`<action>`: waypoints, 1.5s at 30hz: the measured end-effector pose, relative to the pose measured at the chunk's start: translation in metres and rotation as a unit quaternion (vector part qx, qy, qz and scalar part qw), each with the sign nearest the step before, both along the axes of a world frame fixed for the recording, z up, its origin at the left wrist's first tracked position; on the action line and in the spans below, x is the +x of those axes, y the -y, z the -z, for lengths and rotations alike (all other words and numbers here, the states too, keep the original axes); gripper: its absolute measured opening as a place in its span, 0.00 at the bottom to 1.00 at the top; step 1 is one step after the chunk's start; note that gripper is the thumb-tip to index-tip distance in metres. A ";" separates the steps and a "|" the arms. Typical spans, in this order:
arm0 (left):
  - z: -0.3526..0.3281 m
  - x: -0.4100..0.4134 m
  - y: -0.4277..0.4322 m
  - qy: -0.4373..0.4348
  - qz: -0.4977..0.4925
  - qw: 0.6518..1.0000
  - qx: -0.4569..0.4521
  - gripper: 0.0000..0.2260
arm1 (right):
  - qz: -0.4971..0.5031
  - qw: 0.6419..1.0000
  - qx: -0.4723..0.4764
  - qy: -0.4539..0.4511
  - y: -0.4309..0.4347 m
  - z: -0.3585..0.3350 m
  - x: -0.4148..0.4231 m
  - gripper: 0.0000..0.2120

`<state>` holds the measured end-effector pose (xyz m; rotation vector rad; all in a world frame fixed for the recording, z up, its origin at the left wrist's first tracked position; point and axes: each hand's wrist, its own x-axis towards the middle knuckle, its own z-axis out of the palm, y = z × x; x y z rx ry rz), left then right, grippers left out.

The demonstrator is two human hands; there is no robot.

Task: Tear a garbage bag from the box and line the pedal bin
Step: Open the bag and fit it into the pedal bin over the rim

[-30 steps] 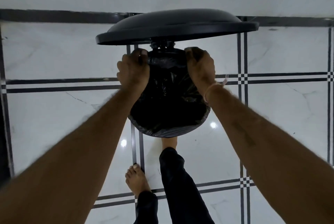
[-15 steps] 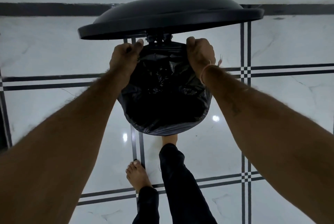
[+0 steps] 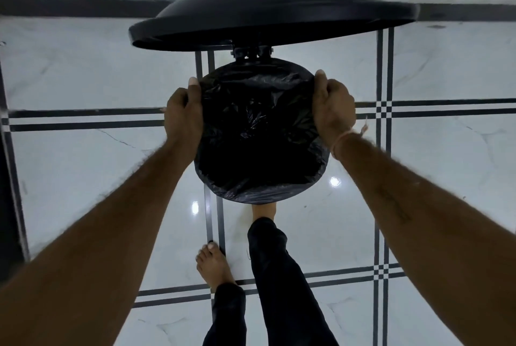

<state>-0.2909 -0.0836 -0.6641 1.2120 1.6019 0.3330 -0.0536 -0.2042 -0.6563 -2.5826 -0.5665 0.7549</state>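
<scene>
Both hands, left hand (image 3: 183, 115) and right hand (image 3: 333, 111), curled closed on the black bag (image 3: 259, 133), stretching it over the bin's rim below the raised lid (image 3: 273, 15), foot (image 3: 264, 210) presumably holding the pedal.

bag (image 3: 259, 133): thin black plastic film, crinkled, faint sheen on the creases
lid (image 3: 273, 15): black, smooth, matt with a soft sheen; looks like plastic
floor (image 3: 435, 167): glossy white marble-look tiles, grey veins, dark inlaid stripes, mirror-bright light spots
trousers (image 3: 279, 276): black matt cloth
wrist thread (image 3: 346, 136): pale, fibrous
</scene>
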 end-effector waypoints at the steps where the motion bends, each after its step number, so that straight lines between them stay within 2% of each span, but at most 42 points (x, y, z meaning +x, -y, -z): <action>1: 0.000 0.001 0.004 -0.007 0.013 1.000 0.024 0.24 | 0.028 1.000 0.002 -0.014 0.001 0.004 -0.001 0.29; 3: 0.001 0.004 0.006 -0.024 0.038 0.997 0.058 0.25 | 0.074 0.996 -0.010 -0.039 -0.006 0.006 0.000 0.27; 6: 0.001 0.006 0.002 -0.052 0.039 0.995 0.074 0.27 | 0.080 0.994 -0.035 -0.059 -0.015 0.010 0.007 0.28; 8: 0.000 0.006 0.002 -0.044 0.040 0.996 0.070 0.27 | 0.084 0.993 -0.012 -0.076 -0.013 0.008 0.010 0.30; 10: -0.002 0.003 0.002 -0.028 0.036 0.997 0.060 0.28 | 0.105 0.988 0.046 -0.102 -0.008 0.009 0.010 0.28; 13: -0.007 -0.005 0.002 0.038 -0.048 0.997 -0.041 0.29 | 0.148 0.969 0.109 -0.168 0.003 0.009 0.008 0.27; 15: -0.012 -0.011 0.007 0.061 -0.066 0.992 -0.092 0.30 | 0.155 0.962 0.122 -0.191 0.013 0.009 0.004 0.27; 18: -0.016 -0.014 0.020 0.095 -0.046 0.990 -0.093 0.28 | 0.149 0.966 0.106 -0.182 0.017 0.010 -0.001 0.27; 20: -0.016 -0.011 0.023 0.135 -0.085 0.980 -0.121 0.29 | 0.158 0.964 0.080 -0.199 0.009 0.009 0.002 0.26; 23: -0.015 -0.010 0.022 0.177 -0.161 0.958 -0.158 0.29 | 0.219 0.937 0.108 -0.251 0.011 0.009 0.008 0.24; 26: -0.017 -0.019 0.034 0.154 -0.220 0.948 -0.171 0.33 | 0.237 0.953 0.122 -0.146 0.033 -0.004 -0.012 0.20; 28: -0.025 -0.019 0.048 0.097 -0.259 0.946 -0.167 0.35 | 0.267 0.954 0.115 -0.078 0.052 -0.011 -0.034 0.18; 29: -0.032 -0.017 0.055 0.073 -0.275 0.944 -0.166 0.33 | 0.293 0.946 0.112 -0.085 0.061 -0.013 -0.046 0.19; 32: -0.038 -0.017 0.070 0.082 -0.304 0.926 -0.209 0.23 | 0.377 0.889 0.135 -0.221 0.071 -0.017 -0.068 0.24; 35: -0.040 -0.022 0.069 0.089 -0.332 0.913 -0.219 0.20 | 0.427 0.838 0.199 -0.274 0.068 -0.022 -0.059 0.18; 38: -0.040 -0.028 0.058 0.119 -0.327 0.899 -0.267 0.20 | 0.461 0.789 0.182 -0.363 0.067 -0.027 -0.042 0.18; 41: -0.037 -0.033 0.058 0.175 -0.335 0.874 -0.305 0.24 | 0.438 0.786 0.162 -0.404 0.075 -0.024 -0.033 0.23; 43: -0.037 -0.037 0.066 0.204 -0.350 0.865 -0.295 0.28 | 0.434 0.794 0.167 -0.392 0.078 -0.025 -0.034 0.20; 45: -0.038 -0.043 0.079 0.223 -0.362 0.857 -0.292 0.29 | 0.433 0.798 0.147 -0.392 0.083 -0.027 -0.038 0.16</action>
